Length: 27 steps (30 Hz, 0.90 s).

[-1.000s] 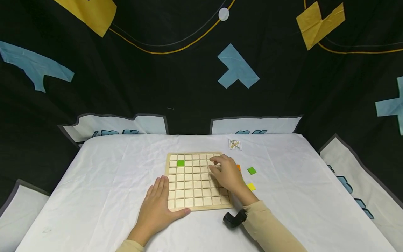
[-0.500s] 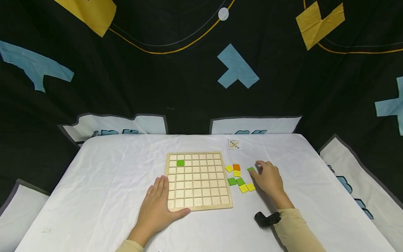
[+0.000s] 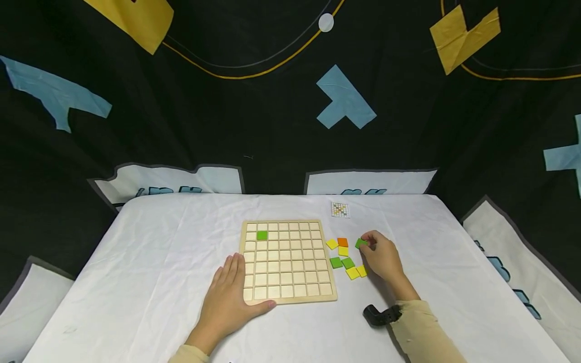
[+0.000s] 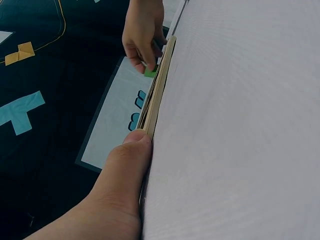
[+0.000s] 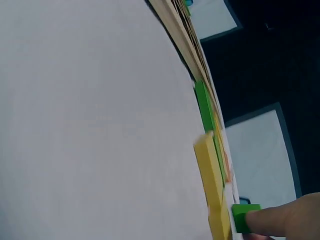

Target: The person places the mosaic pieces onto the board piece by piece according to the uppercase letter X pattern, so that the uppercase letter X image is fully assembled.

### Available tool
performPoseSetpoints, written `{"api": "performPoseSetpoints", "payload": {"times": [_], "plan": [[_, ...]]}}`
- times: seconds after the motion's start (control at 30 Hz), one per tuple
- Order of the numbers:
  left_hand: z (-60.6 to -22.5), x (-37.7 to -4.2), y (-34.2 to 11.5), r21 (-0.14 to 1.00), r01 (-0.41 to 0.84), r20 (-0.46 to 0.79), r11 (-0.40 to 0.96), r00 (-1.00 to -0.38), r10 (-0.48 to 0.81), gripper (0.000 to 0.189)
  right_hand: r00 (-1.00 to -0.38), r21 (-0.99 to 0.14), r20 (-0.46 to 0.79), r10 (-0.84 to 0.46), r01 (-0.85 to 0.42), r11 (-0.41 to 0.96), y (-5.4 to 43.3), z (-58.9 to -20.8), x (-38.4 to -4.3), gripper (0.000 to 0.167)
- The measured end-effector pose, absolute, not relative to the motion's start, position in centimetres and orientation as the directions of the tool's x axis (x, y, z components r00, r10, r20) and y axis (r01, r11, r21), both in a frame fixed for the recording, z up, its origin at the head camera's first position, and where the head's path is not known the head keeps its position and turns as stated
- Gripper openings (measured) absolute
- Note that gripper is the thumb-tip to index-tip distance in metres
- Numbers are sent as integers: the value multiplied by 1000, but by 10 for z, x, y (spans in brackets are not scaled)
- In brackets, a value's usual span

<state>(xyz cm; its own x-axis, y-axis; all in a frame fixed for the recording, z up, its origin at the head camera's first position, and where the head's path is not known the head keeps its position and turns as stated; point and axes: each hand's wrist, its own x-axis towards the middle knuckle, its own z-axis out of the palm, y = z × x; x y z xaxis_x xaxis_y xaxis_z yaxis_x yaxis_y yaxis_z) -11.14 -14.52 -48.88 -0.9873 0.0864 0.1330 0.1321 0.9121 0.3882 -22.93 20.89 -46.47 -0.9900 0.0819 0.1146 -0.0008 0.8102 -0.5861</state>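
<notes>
My right hand [image 3: 383, 256] pinches a green square tile [image 3: 360, 243] between thumb and fingers, to the right of the loose tiles. In the right wrist view the thumb [image 5: 287, 218] presses on the face of that tile. My left hand [image 3: 225, 292] rests with straight fingers along the left edge of a wooden grid board [image 3: 285, 262], its thumb at the front edge. One green tile [image 3: 262, 235] sits in a cell near the board's upper left; the other cells show bare wood.
Beside the board's right edge lie loose tiles: yellow tiles [image 3: 352, 273], green tiles [image 3: 336, 262] and an orange tile [image 3: 342, 242]. Behind them is a small printed pattern card [image 3: 340, 209]. A white cloth [image 3: 136, 262] covers the table, and a black patterned curtain [image 3: 272, 126] hangs at the back.
My right hand has moved from over the board rightward to the far green tile, and now pinches it, tilted up. The left hand and the board have stayed put.
</notes>
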Motion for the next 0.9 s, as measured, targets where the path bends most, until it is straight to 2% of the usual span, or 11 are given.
{"api": "performPoseSetpoints", "payload": {"times": [0.4,0.67,0.9], "plan": [[-490,-111,-145,393,134,138,910,-987,85,134,-994,-742,110,11,-75,666,141,-450,-233,15],[-491,-111,-144,383,137,155,914,-984,83,134,-983,-765,136,-127,-185,617,91,-450,-235,12],[-489,-111,-145,378,129,136,917,-987,83,133,-963,-732,135,-231,-254,632,52,-454,-233,11]]}}
